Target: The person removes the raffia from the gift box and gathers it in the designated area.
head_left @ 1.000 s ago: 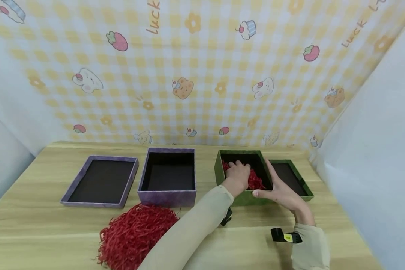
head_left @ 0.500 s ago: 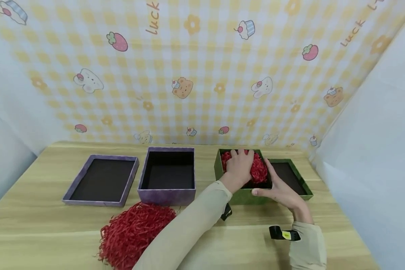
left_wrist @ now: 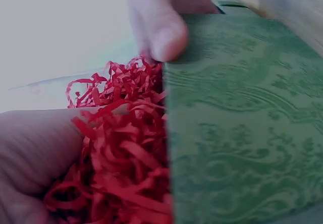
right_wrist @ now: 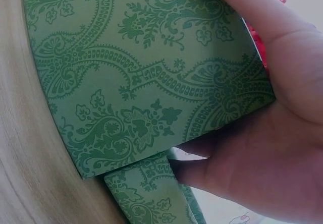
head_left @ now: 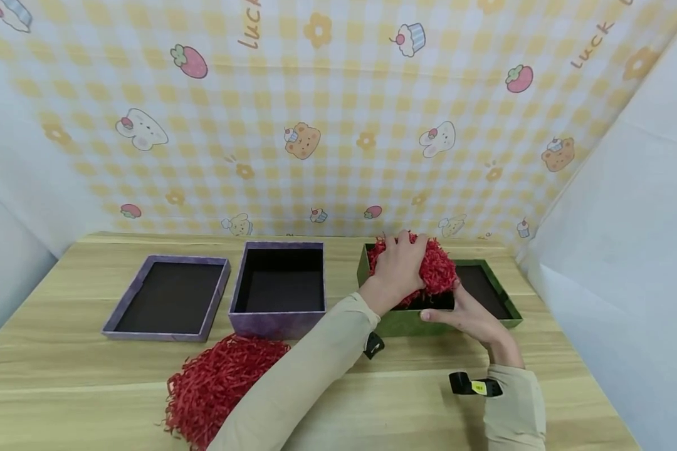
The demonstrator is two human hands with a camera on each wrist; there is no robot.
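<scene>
My left hand [head_left: 396, 269] grips a bunch of red shredded paper [head_left: 439, 270] at the mouth of the green box [head_left: 414, 324]. The bunch bulges above the box's rim, and some strands hang down inside. In the left wrist view, curled red strips [left_wrist: 131, 158] show beside that hand. My right hand [head_left: 476, 319] holds the box at its near right corner. Its thumb lies on the front wall and the other fingers are at the right side. The right wrist view shows the patterned green wall [right_wrist: 136, 72] against the palm. Fingertips of the left hand are partly buried in paper.
A heap of red shredded paper [head_left: 225, 382] lies at the front left, partly behind the left sleeve. A purple box [head_left: 279, 324] with a dark inside stands left of the green one. The purple lid [head_left: 220, 294] lies farther left; the green lid [head_left: 499, 291] lies at right.
My left hand has risen with the bunch of red shredded paper, from deep in the green box to above its rim. The right hand stays at the box corner.
</scene>
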